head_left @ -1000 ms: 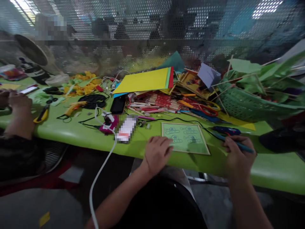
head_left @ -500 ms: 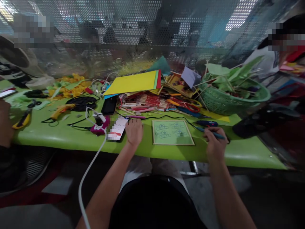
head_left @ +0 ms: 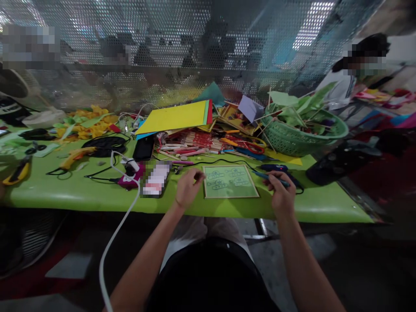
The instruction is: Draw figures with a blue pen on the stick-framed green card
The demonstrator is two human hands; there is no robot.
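My right hand (head_left: 282, 193) grips a slim blue pen (head_left: 280, 180), its tip pointing left toward the right edge of a green sheet (head_left: 231, 184). The sheet lies flat on the table, has a pale yellowish border, and bears several dark line drawings that look like tanks. My left hand (head_left: 188, 189) is just left of the sheet, fingers loosely bent and slightly apart, with nothing visible in them. Left of that hand lies a phone (head_left: 157, 180) with a lit, blurred screen. Behind the pen is a dark blue device (head_left: 274, 167) with a black cord.
Yellow paper (head_left: 177, 116), scissors (head_left: 251, 145) and pencils pile up behind. A green basket (head_left: 297, 136) and black bottle (head_left: 341, 160) stand right. A purple power strip (head_left: 130, 177), white cable (head_left: 118, 229), yellow glue gun (head_left: 76, 157) and pliers (head_left: 17, 171) are left. Someone is at far right.
My left hand has lifted from beside the phone and moved right toward the sheet. My right hand, still holding the pen, is closer to the sheet. The view has turned slightly right.
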